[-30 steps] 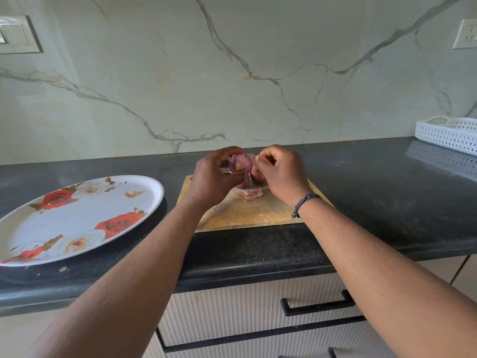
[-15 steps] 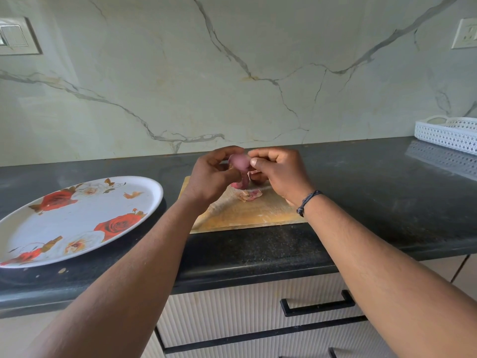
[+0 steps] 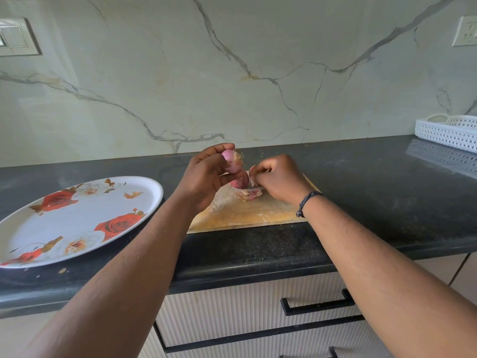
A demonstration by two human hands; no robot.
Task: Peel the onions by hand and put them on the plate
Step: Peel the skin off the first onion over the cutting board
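1. Your left hand (image 3: pixel 204 177) grips a pink onion (image 3: pixel 231 164) above the cutting board's (image 3: pixel 247 213) far edge.
2. Your right hand (image 3: pixel 278 179), fingers curled, pinches onion skin, touching the board beside the peels (image 3: pixel 249 194).
3. The rose-patterned plate (image 3: pixel 154 187) sits left of the board.

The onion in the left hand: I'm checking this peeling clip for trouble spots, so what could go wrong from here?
The left hand holds the onion in the air with fingertips only; it could slip and roll off the cutting board. The right hand pinches a scrap of peel, which may drop among the loose peels near a second onion. The plate still holds no onion.
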